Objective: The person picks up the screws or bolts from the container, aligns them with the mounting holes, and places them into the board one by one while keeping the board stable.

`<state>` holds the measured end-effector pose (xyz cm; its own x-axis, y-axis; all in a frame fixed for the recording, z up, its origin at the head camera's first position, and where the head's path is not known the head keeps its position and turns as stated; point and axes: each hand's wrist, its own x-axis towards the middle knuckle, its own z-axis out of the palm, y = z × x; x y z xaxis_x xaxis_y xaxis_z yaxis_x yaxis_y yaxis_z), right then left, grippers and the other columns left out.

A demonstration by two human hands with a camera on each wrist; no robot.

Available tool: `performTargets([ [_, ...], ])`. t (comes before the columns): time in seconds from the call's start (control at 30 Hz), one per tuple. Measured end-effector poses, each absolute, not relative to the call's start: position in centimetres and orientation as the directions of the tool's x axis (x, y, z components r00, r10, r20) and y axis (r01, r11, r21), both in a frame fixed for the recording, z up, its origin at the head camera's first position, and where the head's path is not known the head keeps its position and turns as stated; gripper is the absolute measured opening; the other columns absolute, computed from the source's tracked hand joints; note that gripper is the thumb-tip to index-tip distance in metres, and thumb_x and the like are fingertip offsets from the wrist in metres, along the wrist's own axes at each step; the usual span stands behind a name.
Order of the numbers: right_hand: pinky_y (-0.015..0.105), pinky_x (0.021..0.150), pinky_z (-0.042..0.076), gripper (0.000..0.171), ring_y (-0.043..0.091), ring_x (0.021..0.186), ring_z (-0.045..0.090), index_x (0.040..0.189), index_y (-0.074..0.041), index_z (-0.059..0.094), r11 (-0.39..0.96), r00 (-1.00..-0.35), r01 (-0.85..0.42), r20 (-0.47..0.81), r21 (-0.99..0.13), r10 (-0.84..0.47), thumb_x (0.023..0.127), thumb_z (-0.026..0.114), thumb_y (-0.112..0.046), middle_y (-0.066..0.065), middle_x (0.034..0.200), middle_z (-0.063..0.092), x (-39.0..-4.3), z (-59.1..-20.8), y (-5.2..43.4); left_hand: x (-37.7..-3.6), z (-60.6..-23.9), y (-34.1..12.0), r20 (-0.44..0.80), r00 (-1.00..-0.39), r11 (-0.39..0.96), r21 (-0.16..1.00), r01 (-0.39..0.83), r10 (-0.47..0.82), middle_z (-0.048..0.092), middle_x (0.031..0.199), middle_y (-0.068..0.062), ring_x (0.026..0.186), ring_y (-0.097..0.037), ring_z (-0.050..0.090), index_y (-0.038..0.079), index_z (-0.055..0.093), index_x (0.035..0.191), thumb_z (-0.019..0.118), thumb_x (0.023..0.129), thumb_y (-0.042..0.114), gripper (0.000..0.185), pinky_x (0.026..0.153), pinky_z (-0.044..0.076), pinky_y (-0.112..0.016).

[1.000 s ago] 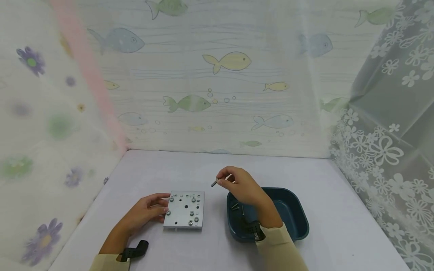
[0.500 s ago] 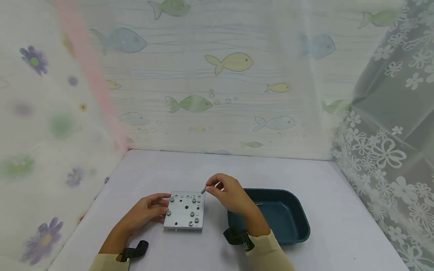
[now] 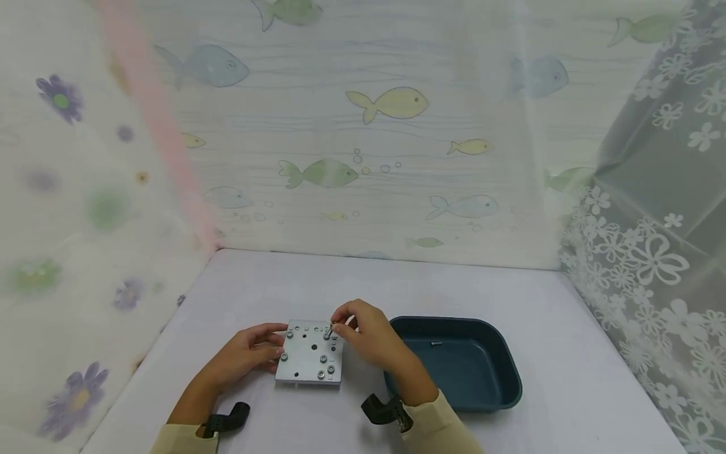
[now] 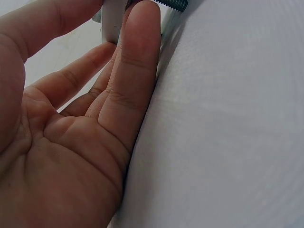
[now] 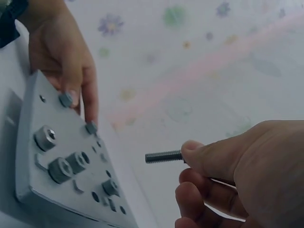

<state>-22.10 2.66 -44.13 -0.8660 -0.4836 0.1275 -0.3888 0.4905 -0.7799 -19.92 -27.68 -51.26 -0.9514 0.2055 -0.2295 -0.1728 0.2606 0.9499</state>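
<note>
A square metal plate (image 3: 309,362) with several holes and fitted screws lies on the table. My left hand (image 3: 276,345) holds its left edge between thumb and fingers. The left wrist view shows the plate's edge (image 4: 111,21) at the tips of those fingers (image 4: 140,28). My right hand (image 3: 339,328) pinches a small threaded screw (image 3: 329,330) just over the plate's far right part. In the right wrist view the screw (image 5: 164,156) sticks out sideways from my right hand (image 5: 190,160), apart from the plate (image 5: 28,183), and points towards it.
A dark blue tray (image 3: 499,384) sits right of the plate with one screw (image 3: 435,343) showing inside. Patterned curtains close in the white table (image 3: 295,284) at the back and on both sides. Black straps sit on both wrists.
My right hand has carried the screw left and down, from above the tray's near left corner to the plate's far right part. The left hand and plate have stayed put.
</note>
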Motion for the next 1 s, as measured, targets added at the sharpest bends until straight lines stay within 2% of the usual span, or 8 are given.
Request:
performTargets([
  [0.27, 0.021, 0.072, 0.051, 0.01, 0.007, 0.089, 0.055, 0.11, -0.02, 0.07, 0.538, -0.881, -0.385, 0.125, -0.75, -0.456, 0.101, 0.069, -0.023, -0.004, 0.109, 0.059, -21.5, -44.7, 1.0, -19.9, -51.1, -27.8, -0.237, -0.952, 0.265, 0.947, -0.182, 0.195, 0.062, 0.127, -0.018, 0.102, -0.027, 0.071, 0.009, 0.05, 0.151, 0.078, 0.093, 0.023, 0.066, 0.08, 0.064, -0.038],
  [0.43, 0.02, 0.075, 0.051, 0.009, 0.006, 0.089, 0.055, 0.107, -0.02, 0.072, 0.568, -0.912, -0.326, 0.093, -0.755, -0.4, 0.099, 0.072, -0.022, -0.003, 0.109, 0.057, -20.9, -45.1, -0.4, -19.9, -51.2, -28.0, -0.227, -0.949, 0.265, 0.95, -0.166, 0.219, 0.062, 0.128, -0.019, 0.103, -0.027, 0.07, 0.008, 0.049, 0.152, 0.077, 0.094, 0.024, 0.066, 0.08, 0.064, -0.038],
  [0.63, 0.025, 0.083, 0.052, 0.009, 0.007, 0.096, 0.053, 0.106, -0.021, 0.075, 0.613, -0.944, -0.27, 0.08, -0.743, -0.319, 0.097, 0.074, -0.023, -0.006, 0.111, 0.054, -20.2, -45.9, -1.8, -19.9, -51.2, -28.0, -0.218, -0.946, 0.251, 0.955, -0.157, 0.239, 0.061, 0.127, -0.021, 0.103, -0.028, 0.07, 0.006, 0.048, 0.152, 0.076, 0.095, 0.022, 0.066, 0.08, 0.064, -0.039],
  [1.0, 0.029, 0.089, 0.051, 0.008, 0.012, 0.109, 0.05, 0.104, -0.025, 0.078, 0.664, -0.95, -0.295, 0.135, -0.687, -0.282, 0.097, 0.075, -0.026, -0.004, 0.12, 0.055, -20.1, -47.1, -2.5, -19.9, -51.2, -28.0, -0.203, -0.946, 0.255, 0.957, -0.137, 0.254, 0.061, 0.127, -0.022, 0.104, -0.029, 0.07, 0.004, 0.048, 0.151, 0.076, 0.095, 0.022, 0.065, 0.08, 0.064, -0.039],
])
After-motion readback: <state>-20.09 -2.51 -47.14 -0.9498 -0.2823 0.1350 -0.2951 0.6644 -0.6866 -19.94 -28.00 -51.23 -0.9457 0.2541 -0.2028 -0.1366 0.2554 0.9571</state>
